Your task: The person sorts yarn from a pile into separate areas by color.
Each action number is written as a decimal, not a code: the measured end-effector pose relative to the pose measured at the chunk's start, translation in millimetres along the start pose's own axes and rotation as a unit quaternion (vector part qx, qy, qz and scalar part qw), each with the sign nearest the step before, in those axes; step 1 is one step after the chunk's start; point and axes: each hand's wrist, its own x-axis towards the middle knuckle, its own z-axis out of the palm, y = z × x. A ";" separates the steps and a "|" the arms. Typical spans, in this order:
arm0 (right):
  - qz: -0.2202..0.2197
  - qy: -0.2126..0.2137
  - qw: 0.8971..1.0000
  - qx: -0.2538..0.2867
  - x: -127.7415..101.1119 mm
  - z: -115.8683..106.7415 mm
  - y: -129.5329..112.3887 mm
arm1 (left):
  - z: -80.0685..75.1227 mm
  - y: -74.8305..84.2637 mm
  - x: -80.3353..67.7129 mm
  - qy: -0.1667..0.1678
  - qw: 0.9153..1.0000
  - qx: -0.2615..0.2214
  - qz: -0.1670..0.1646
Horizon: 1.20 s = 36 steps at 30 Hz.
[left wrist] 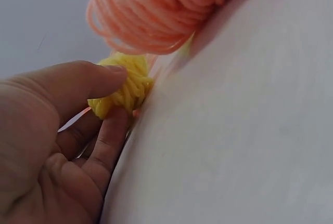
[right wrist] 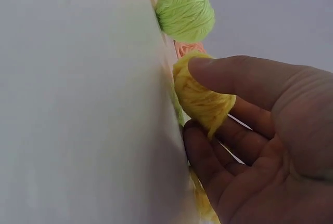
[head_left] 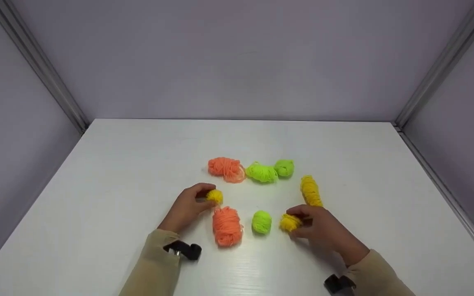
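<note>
Yellow yarn is sitting in both hands. From the head camera, the left hand (head_left: 187,207) is pinching a small yellow ball (head_left: 214,196) near the middle of the white table (head_left: 117,164). The ball is round, so no way of pointing shows. The right hand (head_left: 323,230) is pinching a yellow bundle (head_left: 289,222) closer to the near edge, its long side running left to right. An orange bundle (head_left: 226,226) and a green ball (head_left: 261,222) are lying between the hands. A long yellow bundle (head_left: 311,190) is lying behind the right hand, pointing toward the far edge.

From the left wrist camera, thumb and finger are squeezing the small yellow ball (left wrist: 125,86), right beside the orange bundle (left wrist: 156,5).

From the right wrist camera, thumb and fingers are holding the yellow bundle (right wrist: 200,96) against the table, near the green ball (right wrist: 184,12).
</note>
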 end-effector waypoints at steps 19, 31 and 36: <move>-0.073 0.014 0.997 0.025 -5.5 -12.0 -8.1 | 1.0 -6.5 5.7 -0.001 1.000 -0.005 0.007; -0.045 0.058 0.997 0.012 -9.3 -20.5 -11.3 | 2.0 -11.8 6.3 -0.001 1.000 -0.011 0.013; -0.038 0.081 0.996 0.011 -10.7 -25.5 -13.3 | -0.3 -10.0 6.3 0.002 1.000 -0.010 0.011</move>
